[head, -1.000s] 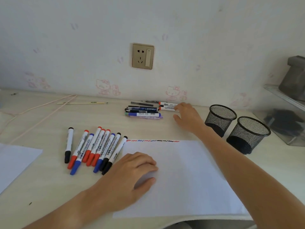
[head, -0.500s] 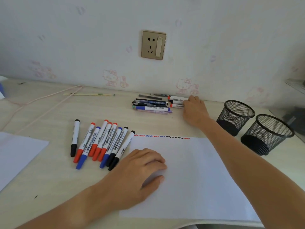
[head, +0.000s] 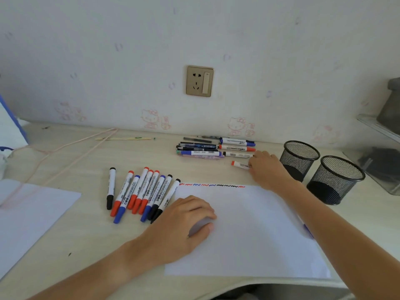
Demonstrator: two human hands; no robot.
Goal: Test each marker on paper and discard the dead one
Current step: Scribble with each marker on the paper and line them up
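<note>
Nine markers (head: 140, 193) lie in a slanting row on the desk (head: 86, 230), left of the paper (head: 255, 234): three with black caps, four red, two blue, though they crowd so close that I may be off by one. The leftmost black one sits a little apart from the rest. Farther back, near the wall, a second heap of pens and markers (head: 201, 150) lies sideways; three white-barrelled ones stand out at its right side, capped blue, red and black, and the darker pens beside them are too jumbled to count.

One red-tipped marker (head: 240, 165) lies alone between that heap and the paper's top edge. The right hand (head: 267, 169) has its fingertips closed on the marker's right end, which they hide, so only the red tip and part of the white barrel show. The left hand (head: 184, 226) rests on the paper, fingers loosely curved and grasping nothing, thumb flat on the sheet.

Along the paper's top edge runs a line of short squiggles (head: 213, 185) in red, blue and black, about nine, too small to separate surely. Two black mesh cups (head: 320, 172) stand to the right, touching or nearly so. A second white sheet (head: 28, 217) is cut off at the left edge. Something blue peeks out beneath the right forearm; I cannot tell what it is.
</note>
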